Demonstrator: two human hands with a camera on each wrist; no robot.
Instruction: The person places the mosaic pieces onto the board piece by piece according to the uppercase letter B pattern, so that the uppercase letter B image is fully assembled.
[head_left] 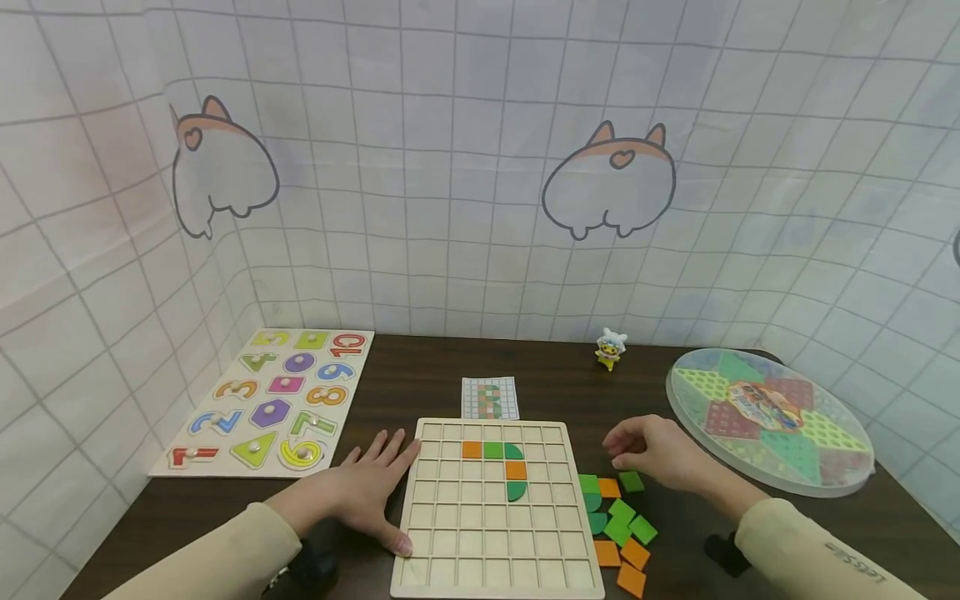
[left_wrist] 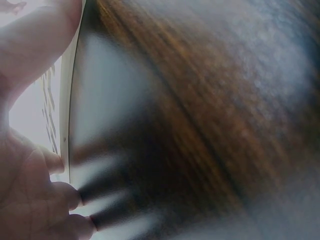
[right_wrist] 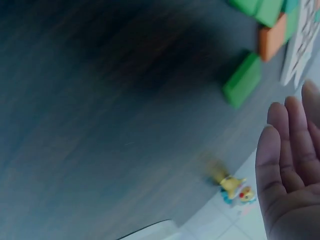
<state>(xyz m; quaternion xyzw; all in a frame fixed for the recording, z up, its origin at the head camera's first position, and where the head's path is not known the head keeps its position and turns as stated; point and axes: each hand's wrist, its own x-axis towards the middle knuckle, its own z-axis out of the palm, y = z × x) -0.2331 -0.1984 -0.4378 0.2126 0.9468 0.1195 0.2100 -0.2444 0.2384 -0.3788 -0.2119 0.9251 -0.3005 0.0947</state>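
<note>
A wooden grid board [head_left: 457, 542] lies flat at the table's front middle. Near its top sit orange and green squares [head_left: 492, 450] and dark green quarter-round tiles [head_left: 516, 491]. My left hand [head_left: 367, 492] rests at the board's left edge, fingers spread, thumb touching the rim. Above the table, to the right of the board, hovers my right hand [head_left: 656, 450], its fingers loosely bent and nothing between them. Below it lies a loose pile of green tiles [head_left: 618, 525] and orange tiles [head_left: 632, 579]. One green tile [right_wrist: 243, 80] lies apart in the right wrist view.
A small printed pattern card [head_left: 490, 398] lies behind the board. At left is a number-and-shape puzzle [head_left: 273, 400]; at right, a round Chinese checkers box [head_left: 772, 421]. A small figurine [head_left: 610, 348] stands at the back. A grid-patterned cloth [head_left: 450, 167] hangs behind the table.
</note>
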